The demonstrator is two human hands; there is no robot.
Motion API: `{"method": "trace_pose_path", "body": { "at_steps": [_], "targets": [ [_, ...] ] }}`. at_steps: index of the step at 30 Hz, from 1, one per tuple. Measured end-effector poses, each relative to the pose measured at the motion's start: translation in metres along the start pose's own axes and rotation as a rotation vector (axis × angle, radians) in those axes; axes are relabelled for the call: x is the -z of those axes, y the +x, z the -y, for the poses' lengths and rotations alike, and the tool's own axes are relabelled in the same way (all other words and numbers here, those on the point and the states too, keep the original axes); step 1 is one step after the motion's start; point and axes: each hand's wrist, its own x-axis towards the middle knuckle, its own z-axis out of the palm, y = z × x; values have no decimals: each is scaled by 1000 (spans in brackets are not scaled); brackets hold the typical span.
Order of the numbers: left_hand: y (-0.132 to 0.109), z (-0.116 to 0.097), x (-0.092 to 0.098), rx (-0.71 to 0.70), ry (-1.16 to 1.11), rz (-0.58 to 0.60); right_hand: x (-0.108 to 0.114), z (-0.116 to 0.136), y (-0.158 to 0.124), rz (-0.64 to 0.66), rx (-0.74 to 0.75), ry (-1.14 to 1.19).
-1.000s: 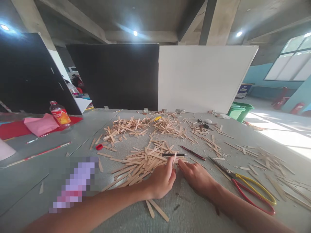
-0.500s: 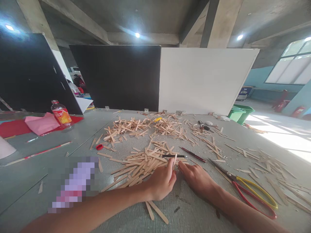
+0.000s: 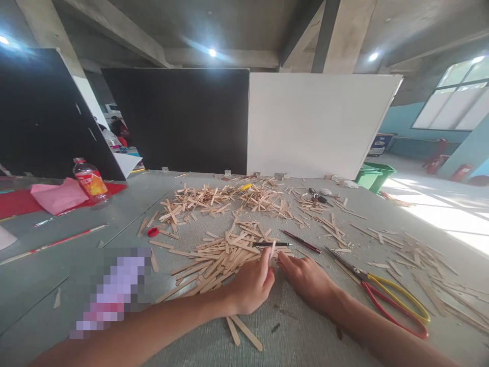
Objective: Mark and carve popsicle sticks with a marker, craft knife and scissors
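Both of my hands rest on a grey table [image 3: 313, 336] at the near edge of a heap of flat wooden craft sticks [image 3: 217, 252]. My left hand [image 3: 252, 285] is curled, and its thumb and forefinger pinch a single wooden stick [image 3: 272, 249] that points up and away. My right hand [image 3: 305, 278] lies palm down beside it with its fingers together, their tips touching the sticks at the heap's edge. A black pen [image 3: 271, 244] lies across the heap just beyond my fingers.
Red-and-yellow-handled scissors [image 3: 385, 293] lie right of my right hand; a dark red pencil [image 3: 301, 240] is behind it. More stick piles [image 3: 229, 196] cover the far table. A bottle [image 3: 88, 181], pink paper and a red ring [image 3: 153, 232] are left. Black and white boards stand behind.
My hands have stayed in place at the edge of the heap. Only the view shifts slightly.
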Motion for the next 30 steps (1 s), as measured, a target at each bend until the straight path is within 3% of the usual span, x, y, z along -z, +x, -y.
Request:
{"method": "trace_pose_path", "body": {
  "at_steps": [10, 15, 20, 24, 30],
  "targets": [
    [3, -2, 2, 3, -54, 3, 1, -1, 1, -6, 15, -51],
    [5, 1, 3, -8, -132, 45, 30, 10, 4, 120, 1, -283],
    [2, -2, 6, -58, -137, 131, 55, 36, -4, 181, -58, -433],
    [0, 1, 2, -103, -49, 121, 51, 42, -6, 219, -90, -463],
    [1, 8, -5, -86, 28, 37, 30, 16, 5, 144, 37, -274]
  ]
}}
